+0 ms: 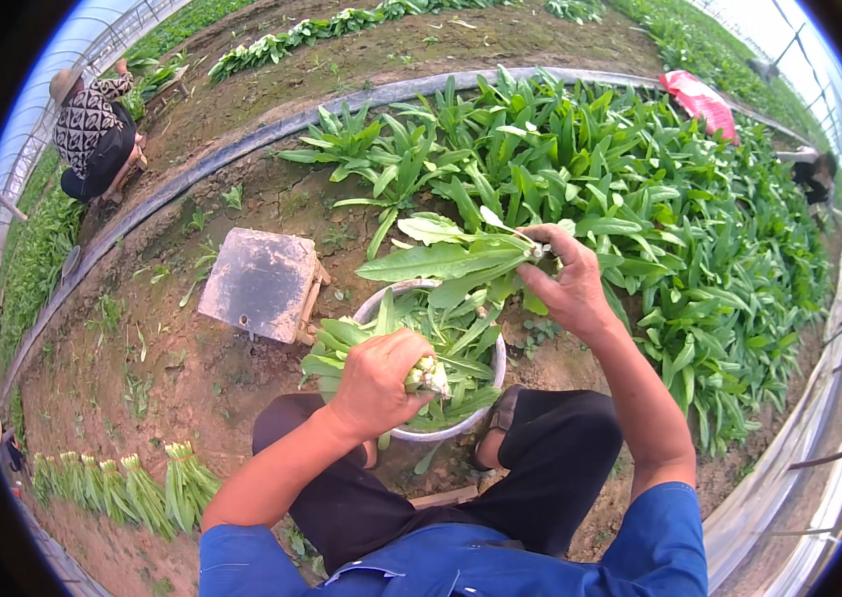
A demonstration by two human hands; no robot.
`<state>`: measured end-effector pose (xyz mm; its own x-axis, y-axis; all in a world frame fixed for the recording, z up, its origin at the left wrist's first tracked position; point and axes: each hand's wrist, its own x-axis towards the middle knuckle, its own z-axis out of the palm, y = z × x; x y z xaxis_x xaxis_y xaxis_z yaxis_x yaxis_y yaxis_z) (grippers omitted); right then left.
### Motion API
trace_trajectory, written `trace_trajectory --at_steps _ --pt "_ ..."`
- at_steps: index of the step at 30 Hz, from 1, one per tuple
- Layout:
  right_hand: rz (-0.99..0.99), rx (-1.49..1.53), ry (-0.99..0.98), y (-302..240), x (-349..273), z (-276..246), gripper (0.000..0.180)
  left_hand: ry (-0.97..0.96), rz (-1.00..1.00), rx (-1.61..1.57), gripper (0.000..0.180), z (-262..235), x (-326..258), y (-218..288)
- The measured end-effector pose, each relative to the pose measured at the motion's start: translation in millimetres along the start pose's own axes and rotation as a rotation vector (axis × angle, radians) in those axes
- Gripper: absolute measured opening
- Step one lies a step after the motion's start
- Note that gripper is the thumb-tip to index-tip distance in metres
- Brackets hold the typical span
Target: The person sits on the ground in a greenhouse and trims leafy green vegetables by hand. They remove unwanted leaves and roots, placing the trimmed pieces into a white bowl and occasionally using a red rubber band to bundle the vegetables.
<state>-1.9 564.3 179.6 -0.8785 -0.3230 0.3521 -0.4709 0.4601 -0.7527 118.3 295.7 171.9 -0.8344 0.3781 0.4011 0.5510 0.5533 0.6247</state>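
Observation:
My left hand (378, 383) is wrapped round a bunch of leafy greens (427, 376), their pale cut stem ends poking out on the right of the fist. Higher up, my right hand (568, 282) grips a leafy green plant (451, 259) by its cut base, with the long leaves pointing left. Between my knees stands a round whitish tub (496, 373) holding loose green leaves (461, 333). The left hand is over the tub's near left side; the right hand is beyond its far right rim.
A worn square wooden stool (257, 282) stands left of the tub. Tied bundles of greens (142, 493) lie in a row at lower left. A dense leafy bed (630, 199) grows on the right, with a red-pink sack (699, 102) at its far end. Another person (93, 134) crouches at upper left.

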Motion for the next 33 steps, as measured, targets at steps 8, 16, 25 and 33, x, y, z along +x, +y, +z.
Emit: trace_trajectory --at_steps 8,16,25,33 --pt "0.104 0.380 0.146 -39 -20 70 0.034 0.353 -0.067 0.113 0.048 52 -12 -8" --pt "0.247 0.658 0.011 -36 -44 110 0.030 0.282 -0.217 0.082 0.045 59 -30 -26" --pt "0.360 0.537 0.113 -15 -36 115 0.016 0.289 -0.073 0.294 0.035 53 -26 -35" --pt "0.405 0.552 0.174 8 -33 111 0.022 0.239 -0.187 0.255 0.038 56 -34 -40"
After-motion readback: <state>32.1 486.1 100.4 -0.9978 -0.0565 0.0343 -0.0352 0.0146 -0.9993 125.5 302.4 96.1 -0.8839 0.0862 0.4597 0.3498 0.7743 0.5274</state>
